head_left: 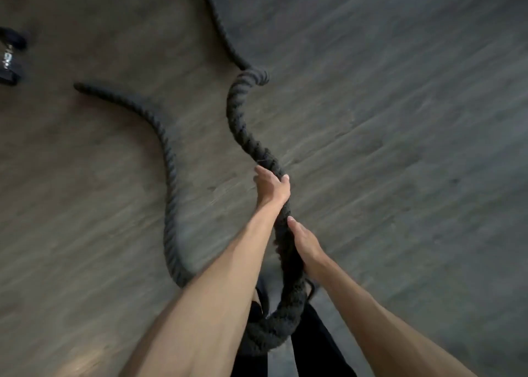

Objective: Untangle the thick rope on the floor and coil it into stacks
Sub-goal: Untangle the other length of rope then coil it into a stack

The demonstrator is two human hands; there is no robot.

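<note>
**Rope lifted in both hands above a wood-grain floor**

The thick rope (239, 119) is dark, twisted and heavy-looking, and a stretch of it hangs raised in front of the person. The left hand (271, 186) is wrapped around it, fingers curled over the strand near the centre of the view. The right hand (307, 244) sits just below, toward five o'clock, closed around the same strand with the thumb laid along it. Between and beneath the two hands the rope bends into a tight loop that drops toward six o'clock, in front of the person's dark trousers (320, 345).

From the left hand the rope rises toward twelve o'clock, curls over in a hook-shaped bend, and then runs on across the floor (400, 119) to the top edge. A second length sweeps out from under the left forearm at seven o'clock, curves up along the boards, and ends in a loose tip lying at about ten o'clock — well apart from the hands.

At nine to ten o'clock, against the left edge, dark objects (11, 57) with a metallic piece show, too blurred to identify.
</note>
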